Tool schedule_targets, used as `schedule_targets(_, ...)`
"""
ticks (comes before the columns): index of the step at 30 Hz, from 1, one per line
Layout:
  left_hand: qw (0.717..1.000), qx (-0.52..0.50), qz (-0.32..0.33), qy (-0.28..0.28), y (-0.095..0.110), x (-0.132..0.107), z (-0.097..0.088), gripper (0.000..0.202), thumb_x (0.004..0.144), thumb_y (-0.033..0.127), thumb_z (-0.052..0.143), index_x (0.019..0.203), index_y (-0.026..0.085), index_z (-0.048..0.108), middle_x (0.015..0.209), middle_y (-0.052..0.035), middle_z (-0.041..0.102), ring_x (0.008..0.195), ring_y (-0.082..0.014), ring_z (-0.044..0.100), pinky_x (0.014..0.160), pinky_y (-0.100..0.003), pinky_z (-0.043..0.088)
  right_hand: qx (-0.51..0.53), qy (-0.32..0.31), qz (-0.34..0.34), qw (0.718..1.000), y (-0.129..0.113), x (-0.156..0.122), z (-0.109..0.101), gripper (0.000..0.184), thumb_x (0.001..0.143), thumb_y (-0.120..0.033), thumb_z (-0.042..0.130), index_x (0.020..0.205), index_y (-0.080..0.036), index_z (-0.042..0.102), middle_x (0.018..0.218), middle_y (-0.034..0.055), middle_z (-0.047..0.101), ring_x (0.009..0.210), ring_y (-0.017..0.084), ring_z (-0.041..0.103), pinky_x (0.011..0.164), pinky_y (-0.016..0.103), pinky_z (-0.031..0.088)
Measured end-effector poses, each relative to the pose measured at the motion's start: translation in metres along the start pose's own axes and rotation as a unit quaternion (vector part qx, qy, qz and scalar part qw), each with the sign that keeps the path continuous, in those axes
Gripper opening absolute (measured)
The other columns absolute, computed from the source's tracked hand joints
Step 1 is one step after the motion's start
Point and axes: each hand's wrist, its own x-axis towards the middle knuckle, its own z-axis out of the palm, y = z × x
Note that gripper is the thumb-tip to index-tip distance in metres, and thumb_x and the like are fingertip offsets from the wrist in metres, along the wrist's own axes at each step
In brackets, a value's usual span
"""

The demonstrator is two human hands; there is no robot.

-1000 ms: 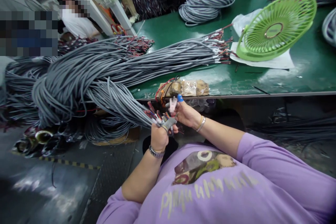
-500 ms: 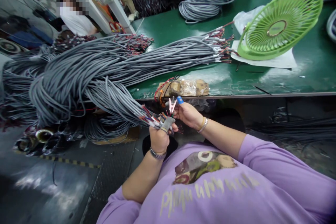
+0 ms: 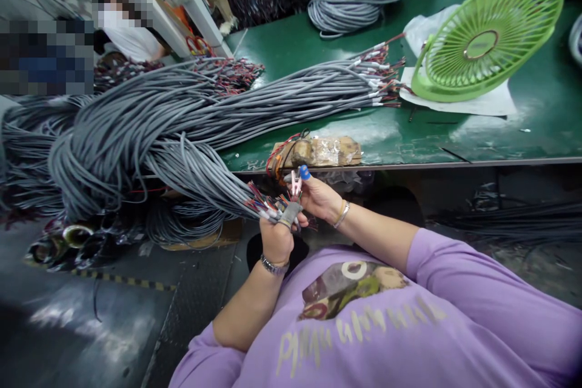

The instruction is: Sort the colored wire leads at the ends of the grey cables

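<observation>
My left hand (image 3: 276,241) is closed around the ends of a grey cable bundle (image 3: 213,179), where thin coloured wires fan out past white bands. A grey cover (image 3: 290,214) wraps its thumb. Just to the right, my right hand (image 3: 321,199) pinches a small pink clip (image 3: 296,183), shaped like a clothes peg, against the wire tips. One of its fingers wears a blue finger cot (image 3: 304,172). The exact grip of the fingertips and the single wire among them are too small to make out.
A wooden block (image 3: 325,151) with tape and wires lies at the edge of the green table (image 3: 500,139). More grey cables (image 3: 291,94) stretch across it. Behind are a coiled cable (image 3: 359,3) and a green fan (image 3: 488,42). A person (image 3: 125,30) is at far left.
My right hand has shifted slightly left with the pink clip, closer to my left hand and the wire ends. My left hand keeps its hold on the cables.
</observation>
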Motion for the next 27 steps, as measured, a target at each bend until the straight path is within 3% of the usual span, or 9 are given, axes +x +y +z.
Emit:
schedule_targets(7,1.0,0.019,-0.013,-0.001,-0.004,0.002,-0.002,0.018,0.068,0.031,0.072,0.064,0.015,0.063,0.048,0.0,0.064,0.04,-0.0129,0.061,0.036,-0.018,0.036,0.007,0.005,-0.008,1.0,0.002,0.0,0.001,0.048,0.077,-0.062,0.062,0.072,-0.015,0.062,0.06,-0.0005,0.056,0.049,0.009,0.043,0.046,0.022,0.037)
schedule_targets(13,1.0,0.007,-0.005,-0.005,0.0,-0.002,-0.005,0.02,0.07,0.031,0.072,0.063,0.014,0.063,0.049,0.0,0.063,0.04,-0.0114,0.06,0.036,-0.017,0.033,0.009,-0.03,0.033,0.999,-0.001,-0.005,-0.006,0.061,0.082,-0.073,0.042,0.086,-0.016,0.064,0.072,0.003,0.061,0.06,0.011,0.053,0.056,0.024,0.045)
schedule_targets(16,1.0,-0.009,0.014,-0.011,0.002,-0.005,-0.007,0.02,0.071,0.031,0.071,0.063,0.014,0.064,0.05,-0.0003,0.064,0.042,-0.0109,0.06,0.037,-0.017,0.034,-0.004,-0.061,0.056,0.997,-0.007,-0.008,-0.01,0.063,0.087,-0.071,0.035,0.09,-0.016,0.065,0.078,0.0046,0.064,0.061,0.012,0.054,0.056,0.024,0.046)
schedule_targets(19,0.999,-0.029,0.037,-0.003,0.001,-0.007,-0.008,0.015,0.072,0.028,0.07,0.067,0.014,0.066,0.052,0.0002,0.064,0.044,-0.0106,0.061,0.039,-0.017,0.037,-0.027,-0.067,0.059,0.996,-0.012,-0.01,-0.01,0.051,0.091,-0.06,0.041,0.092,-0.015,0.066,0.08,0.0046,0.065,0.063,0.01,0.055,0.057,0.022,0.045)
schedule_targets(23,0.998,-0.032,0.05,0.026,0.0,-0.005,-0.005,0.013,0.071,0.026,0.07,0.068,0.015,0.066,0.052,0.0009,0.064,0.043,-0.0102,0.06,0.039,-0.017,0.037,-0.065,-0.043,0.004,0.997,-0.013,-0.01,-0.01,0.028,0.089,-0.041,0.057,0.089,-0.015,0.068,0.071,0.0012,0.061,0.061,0.008,0.053,0.055,0.018,0.042)
schedule_targets(27,0.997,-0.02,0.047,0.055,-0.001,-0.001,0.002,0.016,0.07,0.028,0.071,0.064,0.015,0.064,0.051,0.0011,0.064,0.042,-0.0107,0.06,0.039,-0.017,0.038,-0.08,-0.038,-0.03,0.996,-0.009,-0.009,-0.01,0.033,0.083,-0.047,0.064,0.083,-0.014,0.067,0.066,0.0002,0.058,0.057,0.008,0.048,0.053,0.02,0.04)
